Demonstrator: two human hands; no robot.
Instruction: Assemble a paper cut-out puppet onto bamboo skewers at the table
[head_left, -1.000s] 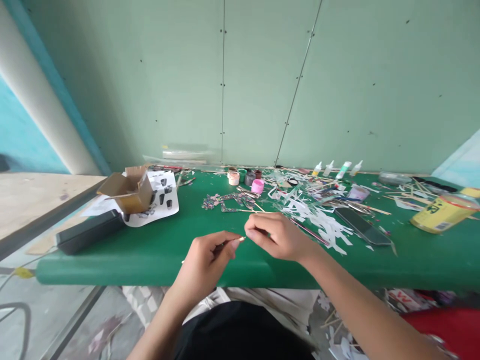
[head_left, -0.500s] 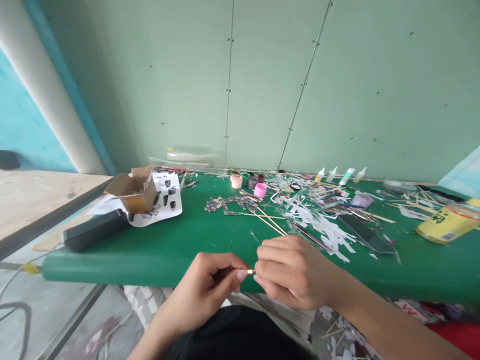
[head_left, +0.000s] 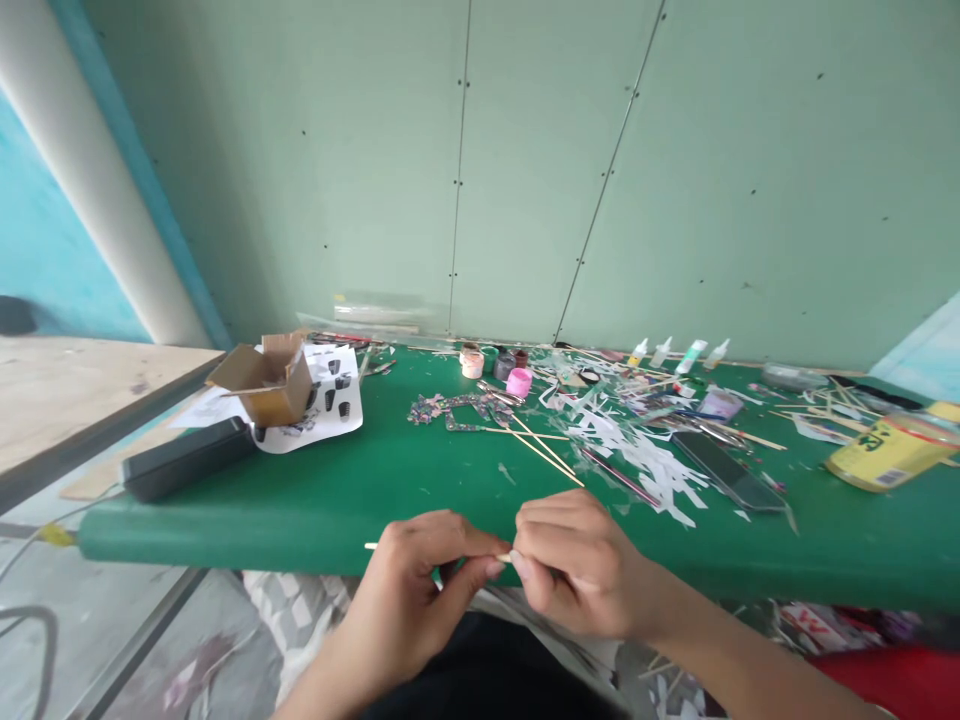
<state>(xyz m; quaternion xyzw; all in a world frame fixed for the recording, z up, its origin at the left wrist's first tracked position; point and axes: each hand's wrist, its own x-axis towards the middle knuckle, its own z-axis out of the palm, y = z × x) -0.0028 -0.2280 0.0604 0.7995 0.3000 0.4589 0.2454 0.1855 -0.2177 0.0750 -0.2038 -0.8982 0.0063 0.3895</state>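
While left fingers (head_left: 491, 569) pinch it, the pale stick (head_left: 505, 558) meets right fingers (head_left: 523, 566).

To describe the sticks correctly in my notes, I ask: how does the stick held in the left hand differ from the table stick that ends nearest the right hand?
The held stick is gripped in the left hand; the table stick lies on the green table. The left hand hides much of the held stick, while most of the table stick shows. Both look thin and pale.
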